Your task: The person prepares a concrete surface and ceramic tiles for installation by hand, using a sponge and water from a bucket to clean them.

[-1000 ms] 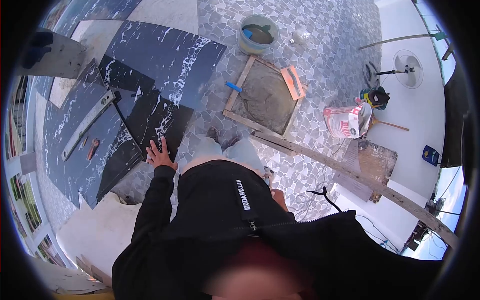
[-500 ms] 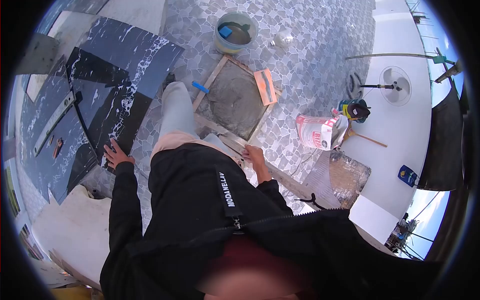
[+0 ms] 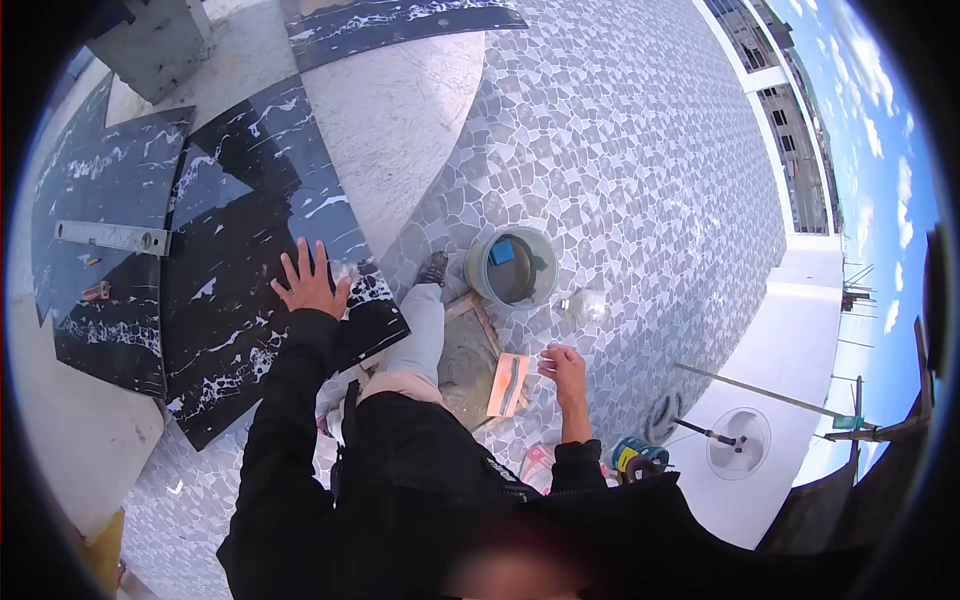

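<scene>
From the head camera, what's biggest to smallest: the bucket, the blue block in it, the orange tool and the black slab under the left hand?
1. Black slab under the left hand
2. Bucket
3. Orange tool
4. Blue block

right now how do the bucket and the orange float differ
The bucket is round and deep, while the orange float is flat and rectangular. The bucket is a dull grey-green, whereas the float is orange with a dark strip along it. The bucket holds a blue block; the float holds nothing. Neither is in a hand's grip.
</scene>
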### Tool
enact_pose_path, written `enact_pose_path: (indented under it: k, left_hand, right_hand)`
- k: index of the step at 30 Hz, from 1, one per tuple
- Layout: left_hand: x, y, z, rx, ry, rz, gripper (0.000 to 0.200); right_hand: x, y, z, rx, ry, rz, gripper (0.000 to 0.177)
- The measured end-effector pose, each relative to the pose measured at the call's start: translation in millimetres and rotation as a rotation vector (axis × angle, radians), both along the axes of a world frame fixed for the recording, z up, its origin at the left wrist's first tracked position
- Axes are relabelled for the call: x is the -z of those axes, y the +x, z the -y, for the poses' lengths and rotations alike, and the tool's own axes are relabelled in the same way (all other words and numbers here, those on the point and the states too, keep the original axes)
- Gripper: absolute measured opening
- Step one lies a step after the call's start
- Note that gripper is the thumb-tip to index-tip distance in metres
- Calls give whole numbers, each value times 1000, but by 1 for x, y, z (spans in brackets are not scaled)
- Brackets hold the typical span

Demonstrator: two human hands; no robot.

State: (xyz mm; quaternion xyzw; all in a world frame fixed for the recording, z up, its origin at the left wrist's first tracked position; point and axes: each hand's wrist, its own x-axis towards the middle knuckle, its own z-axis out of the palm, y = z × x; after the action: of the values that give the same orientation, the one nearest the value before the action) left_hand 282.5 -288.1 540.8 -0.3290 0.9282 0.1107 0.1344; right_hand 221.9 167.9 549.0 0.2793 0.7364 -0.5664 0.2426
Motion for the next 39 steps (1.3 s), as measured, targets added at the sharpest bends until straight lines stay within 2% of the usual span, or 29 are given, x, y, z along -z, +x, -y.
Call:
enact_pose_path:
  k: [4,6,10,12,13,14,19,22,23,24,26,27,28,30,31,32,34,35,38,39]
  left_hand:
    - [5,-75,8,-114,-26,-10,84]
    - [-5,-90,9,-125,-4,68,86]
    - [-13,-93,13,-153,20,57,87]
    - [-14,-94,12,-179,29,47,86]
    - [-15,-94,9,-205,33,37,87]
    - [-15,-94,5,-231,37,29,87]
    - [-12,-103,-26,-399,36,18,85]
    - [-8,-111,-49,-487,54,19,84]
    - [-7,-114,-54,-521,52,13,83]
    - [-8,-118,-58,-536,40,12,83]
    - [-9,-129,-68,-604,193,-55,78]
    - [14,-126,-77,-548,72,-291,63]
    - [26,-130,-81,-571,57,-297,63]
    - [32,-155,-87,-592,228,-610,46]
    - [31,-179,-95,-790,369,-741,31]
    - [31,-204,-99,-811,352,-751,31]
    - [5,-266,-100,-1143,552,-664,23]
    - [11,-295,-101,-1227,563,-708,21]
    - [32,-390,-104,-1370,709,-870,24]
    - [31,-424,-94,-1353,697,-882,24]
  right_hand:
    - [6,-92,-41,-214,250,166,19]
    - [6,-108,-64,-244,321,211,18]
    - [9,-97,-102,-162,343,397,20]
    - [1,-112,-105,-1758,672,101,24]
    - [-26,-108,-72,-1583,979,224,30]
    - [-27,-124,-78,-1608,984,211,30]
    - [-3,-210,-111,-1293,611,62,27]
    - [43,-271,-137,-1077,369,-10,26]
    - [52,-299,-129,-1121,459,-18,22]
    - [43,-319,-96,-387,288,382,18]
    - [61,-366,-88,-497,249,329,18]
    - [80,-393,-91,-581,216,384,18]
    - [97,-423,-90,-668,183,436,21]
    - [80,-462,-51,-517,269,468,20]
    - [87,-490,-48,-650,261,433,21]
    - [91,-519,-46,-1168,374,198,20]
    - [173,-605,-85,-1974,504,-419,20]
    - [136,-638,-75,-2006,509,-409,20]
    - [96,-726,9,-864,241,304,20]
    - [91,-761,38,-830,180,240,18]
